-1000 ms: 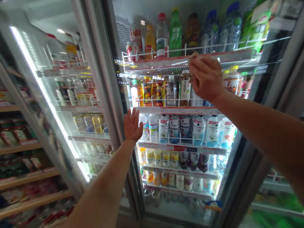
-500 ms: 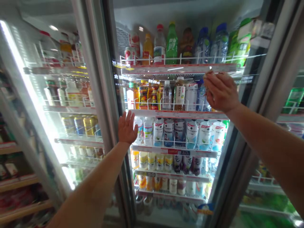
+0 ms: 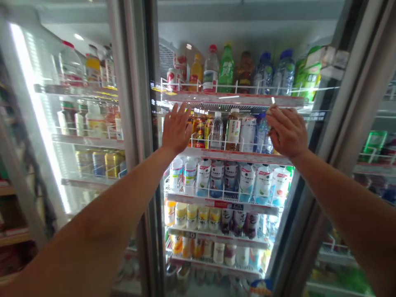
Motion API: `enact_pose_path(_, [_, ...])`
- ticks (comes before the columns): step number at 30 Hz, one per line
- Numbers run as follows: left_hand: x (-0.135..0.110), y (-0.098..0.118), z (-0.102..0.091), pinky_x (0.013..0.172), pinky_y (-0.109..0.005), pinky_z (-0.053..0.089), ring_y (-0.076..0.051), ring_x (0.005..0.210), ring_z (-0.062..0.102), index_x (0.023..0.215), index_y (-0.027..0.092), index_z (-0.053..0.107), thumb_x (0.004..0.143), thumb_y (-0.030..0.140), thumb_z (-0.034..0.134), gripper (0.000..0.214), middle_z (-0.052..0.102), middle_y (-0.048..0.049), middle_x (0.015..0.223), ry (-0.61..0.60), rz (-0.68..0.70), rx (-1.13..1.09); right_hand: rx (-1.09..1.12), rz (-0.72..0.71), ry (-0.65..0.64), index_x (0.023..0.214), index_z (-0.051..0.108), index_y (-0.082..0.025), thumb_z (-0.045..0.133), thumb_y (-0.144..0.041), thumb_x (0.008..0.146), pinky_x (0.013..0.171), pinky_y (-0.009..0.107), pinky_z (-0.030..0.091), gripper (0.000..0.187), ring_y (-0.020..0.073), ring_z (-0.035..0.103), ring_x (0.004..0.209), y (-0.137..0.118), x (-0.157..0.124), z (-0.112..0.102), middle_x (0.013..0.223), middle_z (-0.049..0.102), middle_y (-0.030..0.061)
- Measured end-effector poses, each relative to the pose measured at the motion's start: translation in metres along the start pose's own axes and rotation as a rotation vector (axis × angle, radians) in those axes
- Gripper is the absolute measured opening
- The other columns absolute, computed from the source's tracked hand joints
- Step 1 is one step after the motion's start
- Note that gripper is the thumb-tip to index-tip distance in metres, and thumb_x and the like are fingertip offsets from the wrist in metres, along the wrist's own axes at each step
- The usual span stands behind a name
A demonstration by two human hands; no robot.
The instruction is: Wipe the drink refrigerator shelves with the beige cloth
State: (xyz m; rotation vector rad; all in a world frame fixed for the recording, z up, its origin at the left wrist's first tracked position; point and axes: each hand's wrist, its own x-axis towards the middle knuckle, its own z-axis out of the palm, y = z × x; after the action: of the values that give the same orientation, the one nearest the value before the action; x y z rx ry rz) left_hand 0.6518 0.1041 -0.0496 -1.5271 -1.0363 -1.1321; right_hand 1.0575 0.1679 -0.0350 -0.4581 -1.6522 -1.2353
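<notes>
I face an open drinks fridge with several wire shelves of bottles. My left hand point(image 3: 176, 128) is open with its fingers spread, held up at the left end of the second shelf point(image 3: 235, 156), close to the orange and yellow bottles point(image 3: 198, 128). My right hand point(image 3: 287, 131) is closed in a pinch just under the top shelf's price strip point(image 3: 235, 99). A small pale slip point(image 3: 272, 100) sticks up from its fingertips. I cannot make out what that slip is. Behind the right hand stand clear and blue bottles point(image 3: 261, 134).
The fridge's glass door point(image 3: 77, 136) stands swung open on the left, with lit shelves of cans and bottles behind it. The door post point(image 3: 137, 123) runs down beside my left arm. Lower shelves hold white-labelled bottles point(image 3: 229, 177) and small yoghurt-like pots point(image 3: 198, 214). Another cooler point(image 3: 371, 148) is at right.
My left hand rose from the third shelf's left end up to the second shelf. My right hand slid right along the top price strip and dropped slightly. The view tilted upward.
</notes>
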Motion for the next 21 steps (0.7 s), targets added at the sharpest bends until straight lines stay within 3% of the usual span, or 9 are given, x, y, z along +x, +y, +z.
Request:
enact_pose_path(4, [-0.001,0.008,0.009,0.131,-0.049,0.008,-0.026,0.158,0.012,0.161,0.021,0.034,0.101,0.034,0.038,0.061,0.026,-0.0048,0.168,-0.008,-0.047,-0.028,-0.095,0.396,0.414,0.134,0.069,-0.024,0.046,-0.025,0.092,0.115,0.060,0.045,0.048,0.0339,0.063,0.128,0.016,-0.006,0.016,0.137,0.066,0.0107])
enact_pose_path(6, [-0.004,0.008,0.009,0.131,-0.048,0.008,-0.025,0.158,0.012,0.160,0.022,0.035,0.100,0.034,0.039,0.061,0.026,-0.0038,0.168,-0.007,-0.053,-0.050,-0.103,0.417,0.484,0.133,0.070,-0.024,0.048,-0.027,0.088,0.113,0.064,0.044,0.050,0.0380,0.064,0.125,0.015,-0.007,0.019,0.135,0.067,0.0121])
enact_pose_path(8, [-0.005,0.008,0.008,0.131,-0.049,0.007,-0.026,0.158,0.013,0.160,0.021,0.037,0.100,0.034,0.041,0.062,0.027,-0.0040,0.168,-0.014,-0.062,-0.072,-0.041,0.257,0.330,0.140,0.065,-0.024,0.050,-0.027,0.089,0.117,0.062,0.041,0.054,0.0379,0.059,0.131,0.004,-0.003,0.013,0.142,0.063,0.0114])
enact_pose_path(11, [-0.003,0.008,0.006,0.131,-0.049,0.006,-0.026,0.158,0.013,0.160,0.021,0.037,0.099,0.034,0.042,0.062,0.027,-0.0039,0.168,-0.021,-0.074,-0.106,0.140,-0.110,-0.123,0.152,0.051,-0.032,0.044,-0.023,0.097,0.124,0.056,0.038,0.056,0.0281,0.052,0.141,-0.019,0.014,0.001,0.149,0.057,0.0018])
enact_pose_path(13, [-0.002,0.009,0.006,0.131,-0.050,0.006,-0.026,0.158,0.012,0.160,0.022,0.037,0.099,0.034,0.043,0.063,0.027,-0.0036,0.168,-0.022,-0.080,-0.123,0.199,-0.206,-0.266,0.153,0.047,-0.037,0.039,-0.020,0.100,0.126,0.056,0.037,0.056,0.0238,0.051,0.142,-0.028,0.033,0.001,0.150,0.056,-0.0041])
enact_pose_path(14, [-0.001,0.009,0.006,0.131,-0.050,0.005,-0.026,0.158,0.012,0.160,0.022,0.037,0.099,0.034,0.043,0.063,0.027,-0.0036,0.168,-0.023,-0.082,-0.129,0.188,-0.168,-0.249,0.153,0.047,-0.037,0.037,-0.020,0.101,0.127,0.057,0.035,0.056,0.0238,0.049,0.143,-0.030,0.043,0.005,0.151,0.055,-0.0046])
enact_pose_path(18, [-0.001,0.010,0.006,0.131,-0.049,0.007,-0.026,0.158,0.013,0.160,0.021,0.037,0.100,0.035,0.041,0.062,0.027,-0.0044,0.168,-0.015,-0.070,-0.113,0.050,0.194,0.030,0.157,0.042,-0.031,0.035,-0.024,0.101,0.128,0.064,0.022,0.056,0.0315,0.038,0.149,-0.033,0.079,0.031,0.158,0.046,0.0012])
enact_pose_path(19, [-0.002,0.010,0.006,0.131,-0.049,0.007,-0.026,0.158,0.013,0.160,0.020,0.037,0.100,0.035,0.041,0.061,0.027,-0.0046,0.168,-0.013,-0.063,-0.103,0.050,0.193,0.034,0.158,0.040,-0.029,0.036,-0.024,0.100,0.128,0.065,0.021,0.058,0.0325,0.036,0.150,-0.036,0.085,0.036,0.160,0.044,0.0022])
enact_pose_path(21, [-0.002,0.010,0.006,0.131,-0.049,0.008,-0.026,0.158,0.013,0.159,0.019,0.038,0.101,0.035,0.040,0.061,0.027,-0.0051,0.168,-0.012,-0.054,-0.088,0.108,0.010,-0.076,0.160,0.037,-0.026,0.040,-0.022,0.097,0.129,0.064,0.020,0.063,0.0318,0.035,0.152,-0.047,0.090,0.040,0.161,0.042,0.0026])
